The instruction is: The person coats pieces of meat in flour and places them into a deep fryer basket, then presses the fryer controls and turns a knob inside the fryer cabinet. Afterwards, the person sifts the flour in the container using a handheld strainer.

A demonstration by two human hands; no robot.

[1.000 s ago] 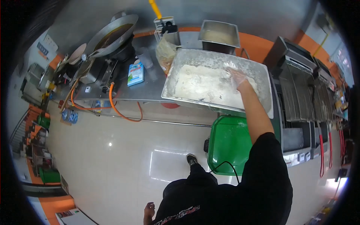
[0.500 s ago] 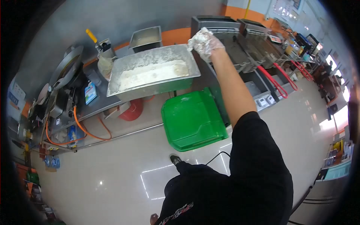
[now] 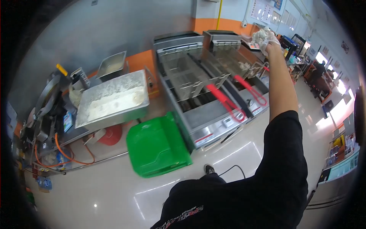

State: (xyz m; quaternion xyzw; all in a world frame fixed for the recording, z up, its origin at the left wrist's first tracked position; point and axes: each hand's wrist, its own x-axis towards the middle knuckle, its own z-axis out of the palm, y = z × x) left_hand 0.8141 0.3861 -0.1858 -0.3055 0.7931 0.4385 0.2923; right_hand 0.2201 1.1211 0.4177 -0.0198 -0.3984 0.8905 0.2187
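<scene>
My right hand (image 3: 270, 42), in a clear glove dusted white, is stretched far out at the upper right. Its fingers are closed around a whitish, flour-coated lump (image 3: 260, 38) whose kind I cannot make out. It is above and beyond the right-hand deep fryer (image 3: 221, 36). In that fryer a wire basket (image 3: 238, 61) contains some pale pieces. The left fryer (image 3: 179, 40) has another wire basket (image 3: 183, 72) with a red handle (image 3: 225, 101). A steel tub of white flour (image 3: 118, 101) stands to the left. My left hand is out of view.
A green lidded bin (image 3: 158, 147) stands on the floor before the fryers. Behind the tub is a smaller steel pan (image 3: 112, 65). A wok (image 3: 49, 95) and an orange hose (image 3: 61, 147) are at the left. A person (image 3: 317, 74) is far off at the right.
My right hand has moved right from beside the flour tub, past the fryers, still closed on the white lump. My view has turned right, and both fryers show more fully.
</scene>
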